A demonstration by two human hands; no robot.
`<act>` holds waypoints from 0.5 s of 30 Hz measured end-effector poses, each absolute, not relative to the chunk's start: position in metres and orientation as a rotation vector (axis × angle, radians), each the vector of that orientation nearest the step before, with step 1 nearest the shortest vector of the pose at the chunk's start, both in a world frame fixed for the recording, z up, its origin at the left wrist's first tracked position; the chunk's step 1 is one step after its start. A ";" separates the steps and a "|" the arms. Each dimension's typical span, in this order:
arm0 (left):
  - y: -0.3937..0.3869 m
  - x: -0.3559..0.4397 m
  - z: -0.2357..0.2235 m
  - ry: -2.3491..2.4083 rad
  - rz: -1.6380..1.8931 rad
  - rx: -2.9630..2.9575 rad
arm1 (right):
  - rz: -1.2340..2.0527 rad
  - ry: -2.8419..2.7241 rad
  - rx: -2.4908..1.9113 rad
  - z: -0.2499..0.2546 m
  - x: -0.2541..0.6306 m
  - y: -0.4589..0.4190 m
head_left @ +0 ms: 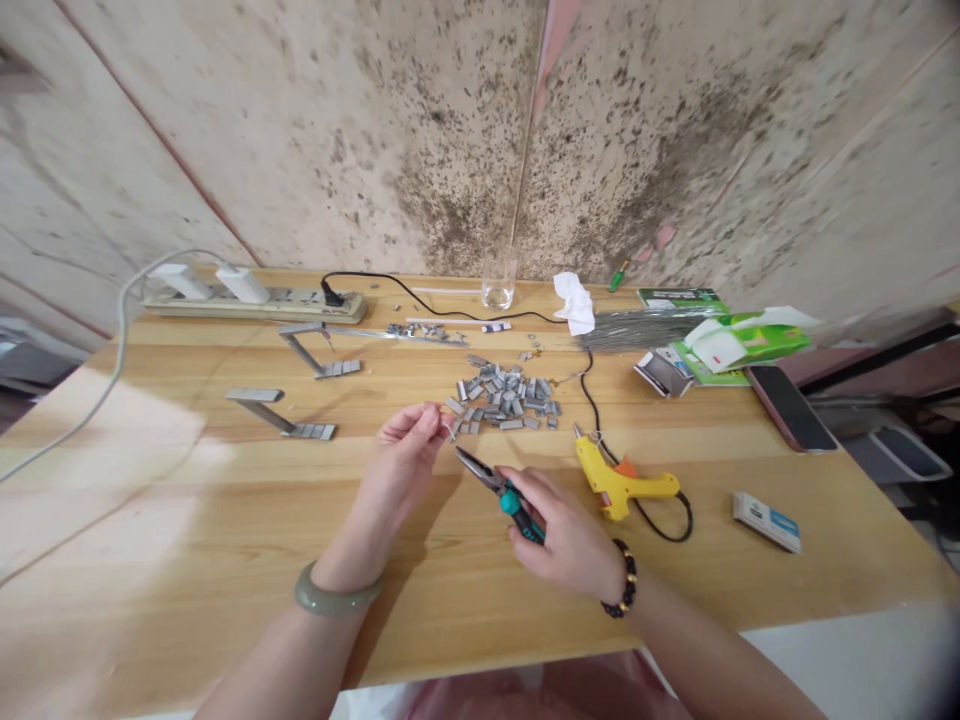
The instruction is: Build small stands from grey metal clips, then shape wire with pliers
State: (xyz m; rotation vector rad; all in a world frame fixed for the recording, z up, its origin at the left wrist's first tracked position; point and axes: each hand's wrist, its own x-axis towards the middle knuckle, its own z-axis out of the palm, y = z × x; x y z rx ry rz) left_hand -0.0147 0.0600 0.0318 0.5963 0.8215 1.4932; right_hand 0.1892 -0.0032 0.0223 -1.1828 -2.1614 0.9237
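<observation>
Pinched between the thumb and fingers of my left hand is a short, thin piece of wire, its curved end sticking out to the right. My right hand is closed around needle-nose pliers with black and teal handles. Their jaws point up and left, just short of the wire and apart from it. Beyond both hands lies a loose pile of small grey metal staple blocks. At left stand two bent shapes built from such staples, a nearer one and a farther one.
A yellow glue gun with a black cord lies right of the pliers, near a small box. Farther back are a power strip, a glass, crumpled tissue, a wire bundle, a green package and a phone.
</observation>
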 end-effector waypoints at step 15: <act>0.058 -0.016 0.026 0.719 1.406 0.617 | 1.166 -2.033 -1.040 0.030 0.191 -0.004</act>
